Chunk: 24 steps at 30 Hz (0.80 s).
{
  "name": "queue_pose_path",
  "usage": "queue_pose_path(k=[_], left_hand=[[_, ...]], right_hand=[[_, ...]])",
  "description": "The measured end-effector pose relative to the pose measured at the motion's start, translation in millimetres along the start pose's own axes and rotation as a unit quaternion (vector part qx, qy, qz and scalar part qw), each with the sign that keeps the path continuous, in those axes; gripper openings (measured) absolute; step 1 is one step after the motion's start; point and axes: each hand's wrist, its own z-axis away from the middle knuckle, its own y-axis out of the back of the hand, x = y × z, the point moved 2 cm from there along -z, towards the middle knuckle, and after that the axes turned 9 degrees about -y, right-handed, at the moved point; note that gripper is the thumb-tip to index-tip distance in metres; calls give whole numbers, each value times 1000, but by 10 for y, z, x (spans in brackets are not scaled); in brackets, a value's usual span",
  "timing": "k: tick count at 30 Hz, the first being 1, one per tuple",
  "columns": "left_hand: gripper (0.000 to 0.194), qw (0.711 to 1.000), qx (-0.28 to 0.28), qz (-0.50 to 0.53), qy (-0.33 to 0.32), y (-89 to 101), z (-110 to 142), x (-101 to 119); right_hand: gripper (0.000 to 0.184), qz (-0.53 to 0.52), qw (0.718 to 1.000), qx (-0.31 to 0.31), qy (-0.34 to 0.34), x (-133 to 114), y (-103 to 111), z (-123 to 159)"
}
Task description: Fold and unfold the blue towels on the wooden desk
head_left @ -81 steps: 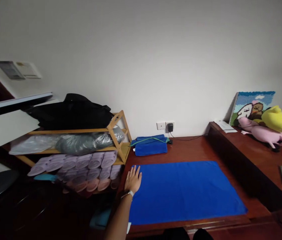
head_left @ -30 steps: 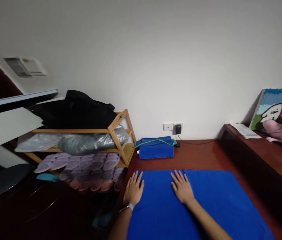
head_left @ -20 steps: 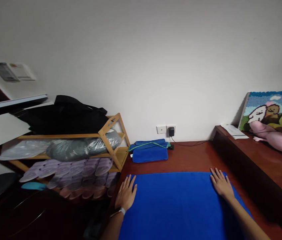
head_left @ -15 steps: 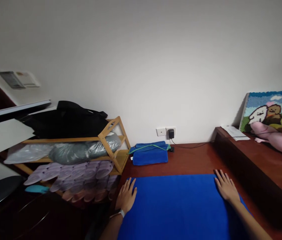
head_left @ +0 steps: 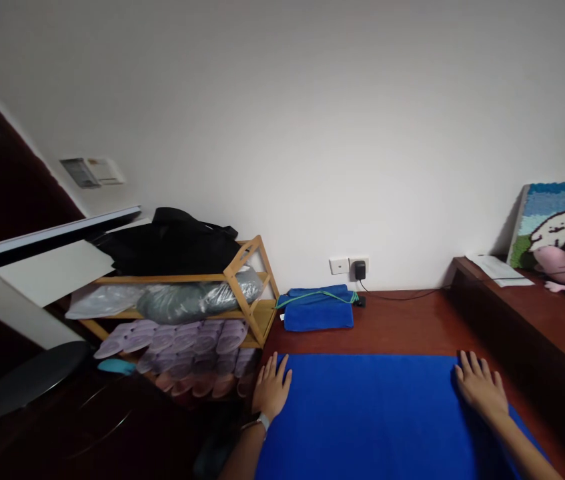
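Flatly, two hands rest on one spread blue cloth.

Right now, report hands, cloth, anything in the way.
Left hand open on far left corner, right hand open on far right. Blue cloth spread over table. Folded cloth beyond it, apart.

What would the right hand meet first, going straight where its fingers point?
Right hand: probably the thin black cable near the white wall, across the reddish-brown wooden tabletop; depth is unclear.
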Motion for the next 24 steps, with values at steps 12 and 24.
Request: queue_pose_path(k=[12,24], left_hand=[[54,1000,-8,16,-13,75,68,-29],[56,1000,-12,21,-8,36,16,-51]], right_hand=[[66,-45,926,-200,316,-3012,-27,1699],[69,133,984,-99,65,-327,34,186]])
